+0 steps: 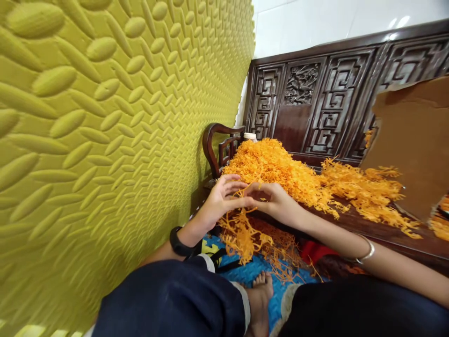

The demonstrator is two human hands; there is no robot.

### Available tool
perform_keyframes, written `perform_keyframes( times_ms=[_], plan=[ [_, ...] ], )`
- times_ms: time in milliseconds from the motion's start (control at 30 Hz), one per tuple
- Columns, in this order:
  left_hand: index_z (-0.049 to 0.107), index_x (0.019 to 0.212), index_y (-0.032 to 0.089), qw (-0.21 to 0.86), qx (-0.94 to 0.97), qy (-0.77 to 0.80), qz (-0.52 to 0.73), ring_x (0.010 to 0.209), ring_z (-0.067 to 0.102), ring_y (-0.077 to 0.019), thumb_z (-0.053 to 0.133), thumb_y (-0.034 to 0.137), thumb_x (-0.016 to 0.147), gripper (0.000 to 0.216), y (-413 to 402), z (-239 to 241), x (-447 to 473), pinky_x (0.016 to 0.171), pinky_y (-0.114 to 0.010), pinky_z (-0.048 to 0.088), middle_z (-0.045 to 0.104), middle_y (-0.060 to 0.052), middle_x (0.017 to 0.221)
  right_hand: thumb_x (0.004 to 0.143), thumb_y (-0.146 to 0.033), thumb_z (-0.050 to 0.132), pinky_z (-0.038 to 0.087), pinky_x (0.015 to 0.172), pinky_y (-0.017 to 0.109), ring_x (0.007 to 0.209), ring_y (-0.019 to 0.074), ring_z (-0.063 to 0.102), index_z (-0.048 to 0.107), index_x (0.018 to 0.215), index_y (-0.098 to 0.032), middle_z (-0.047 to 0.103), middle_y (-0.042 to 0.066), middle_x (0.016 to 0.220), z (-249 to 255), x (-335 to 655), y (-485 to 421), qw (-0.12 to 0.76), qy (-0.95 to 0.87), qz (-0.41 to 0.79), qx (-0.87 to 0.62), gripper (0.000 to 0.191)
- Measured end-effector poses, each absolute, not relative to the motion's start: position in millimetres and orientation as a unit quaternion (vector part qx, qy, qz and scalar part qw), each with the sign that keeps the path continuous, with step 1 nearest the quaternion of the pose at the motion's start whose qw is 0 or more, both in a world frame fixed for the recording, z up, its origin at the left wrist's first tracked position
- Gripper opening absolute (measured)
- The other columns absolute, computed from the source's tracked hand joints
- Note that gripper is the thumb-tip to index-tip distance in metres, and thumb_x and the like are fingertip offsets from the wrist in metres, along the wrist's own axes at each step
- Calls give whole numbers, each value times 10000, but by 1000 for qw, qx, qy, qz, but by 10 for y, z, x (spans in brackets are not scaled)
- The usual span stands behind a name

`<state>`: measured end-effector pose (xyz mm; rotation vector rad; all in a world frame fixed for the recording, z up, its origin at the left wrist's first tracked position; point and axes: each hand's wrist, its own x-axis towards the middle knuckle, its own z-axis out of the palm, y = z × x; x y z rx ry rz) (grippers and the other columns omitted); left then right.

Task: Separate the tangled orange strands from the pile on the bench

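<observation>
Dark carved wooden bench across right half of frame. Carries big orange stringy pile right of center, smaller orange clump farther right, brown cardboard upright at far right. White-capped container behind pile. Lower center: blue floor mat, bare foot and loose orange strands on it.
</observation>
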<state>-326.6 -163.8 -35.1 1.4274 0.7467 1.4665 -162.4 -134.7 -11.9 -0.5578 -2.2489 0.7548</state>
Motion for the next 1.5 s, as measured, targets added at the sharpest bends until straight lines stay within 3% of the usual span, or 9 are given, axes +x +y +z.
perform_keyframes(
  times_ms=[67, 167, 267, 533, 733, 933, 1200, 1367, 1500],
  plan=[
    [562, 987, 178, 494, 604, 331, 531, 919, 579, -167, 796, 182, 565, 482, -1630, -388, -3291, 830, -303, 416, 636, -35, 957, 815, -257, 562, 465, 650, 250, 691, 121, 578, 593, 793, -156, 637, 25, 759, -101, -1619, -1365, 366, -874, 245, -204, 108],
    [626, 812, 136, 496, 647, 353, 458, 761, 584, -137, 755, 229, 623, 247, -1611, -428, -3347, 748, -280, 423, 629, -15, 789, 836, -253, 551, 459, 660, 258, 710, 131, 577, 590, 838, -163, 636, 29, 787, -77, -1599, -1362, 361, -889, 190, -209, 98],
    [626, 698, 129, 474, 666, 375, 437, 594, 532, -93, 707, 275, 682, 168, -1592, -445, -3402, 636, -248, 406, 579, 15, 635, 865, -285, 523, 461, 661, 267, 719, 139, 583, 570, 850, -163, 635, 35, 807, -111, -1577, -1312, 335, -896, 198, -216, 132],
    [554, 608, 140, 497, 695, 348, 386, 435, 392, -45, 615, 430, 755, 331, -1592, -466, -3428, 450, -199, 292, 479, 46, 525, 840, -380, 565, 464, 700, 265, 765, 135, 567, 552, 866, -153, 596, 34, 828, -195, -1480, -1266, 251, -877, 364, -187, 228],
    [563, 566, 131, 536, 743, 279, 288, 428, 341, -37, 641, 320, 747, 273, -1679, -427, -3406, 432, -211, 243, 449, 54, 498, 837, -379, 576, 416, 660, 230, 691, 96, 501, 526, 768, -134, 521, 1, 729, -220, -1434, -1293, 134, -847, 499, -125, 259],
    [540, 460, 135, 552, 764, 220, 251, 405, 341, -50, 683, 272, 688, 302, -1727, -347, -3515, 430, -244, 227, 420, 45, 425, 850, -385, 564, 435, 677, 257, 711, 118, 538, 565, 719, -119, 556, 35, 720, -237, -1352, -1274, 61, -850, 522, -27, 297],
    [595, 626, 128, 548, 673, 257, 424, 500, 483, -74, 600, 419, 780, 330, -1711, -370, -3597, 504, -211, 380, 540, -4, 585, 840, -321, 585, 479, 658, 244, 710, 133, 609, 690, 792, -171, 649, 59, 765, -50, -893, -1179, 133, -927, 294, -190, 189],
    [598, 846, 147, 568, 636, 239, 464, 668, 554, -123, 576, 330, 805, 189, -1617, -426, -3485, 570, -228, 452, 584, -27, 726, 766, -384, 647, 504, 668, 263, 731, 159, 645, 683, 836, -223, 693, 58, 838, 66, -673, -1104, 454, -833, 71, -308, 179],
    [593, 993, 160, 551, 641, 239, 478, 818, 568, -158, 587, 283, 806, 224, -1606, -442, -3451, 627, -259, 499, 605, -69, 917, 743, -312, 673, 492, 745, 312, 795, 178, 624, 668, 911, -195, 667, 81, 886, 194, -690, -875, 652, -691, -115, -291, 205]
  ],
)
